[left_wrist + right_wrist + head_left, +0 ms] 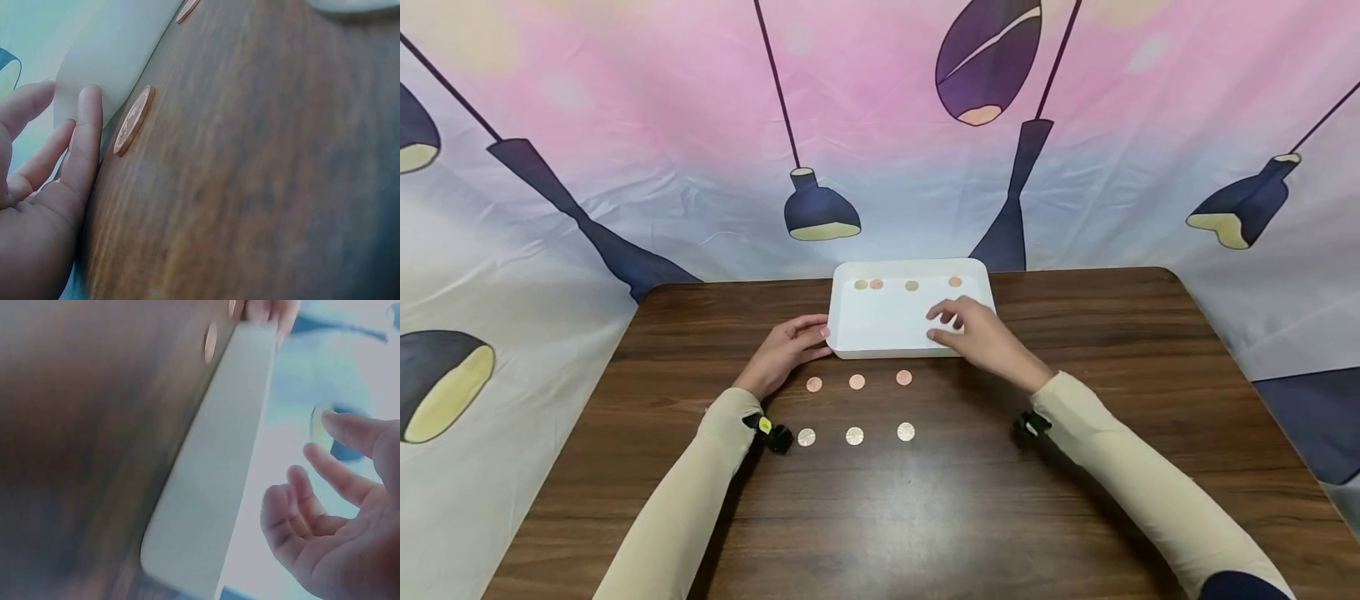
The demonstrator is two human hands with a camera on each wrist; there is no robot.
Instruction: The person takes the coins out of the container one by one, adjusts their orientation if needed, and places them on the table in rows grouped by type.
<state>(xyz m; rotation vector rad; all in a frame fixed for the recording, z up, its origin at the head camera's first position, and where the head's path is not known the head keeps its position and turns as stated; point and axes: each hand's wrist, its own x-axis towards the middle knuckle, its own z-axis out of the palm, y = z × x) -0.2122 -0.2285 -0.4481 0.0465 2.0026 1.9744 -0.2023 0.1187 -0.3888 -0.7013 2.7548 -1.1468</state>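
Note:
A white rectangular tray [880, 325] lies near the far edge of the table. Along its far side several coins sit in a row, among them a copper coin [955, 282] and a dull gold coin [912, 286]. My left hand [786, 350] touches the tray's left end with fairly straight fingers, as the left wrist view also shows. Over the tray's right half hovers my right hand [981, 337], fingers loosely bent, thumb apart, nothing seen between them. Closer to me lie three copper coins [857, 382] in a row, then three pale silvery coins [854, 436].
The dark wooden table [970, 517] carries the tray and coins. Directly behind its far edge hangs a cloth backdrop [700, 100] printed with lamps. A small black wrist camera [775, 435] sits beside the left end of the silvery row.

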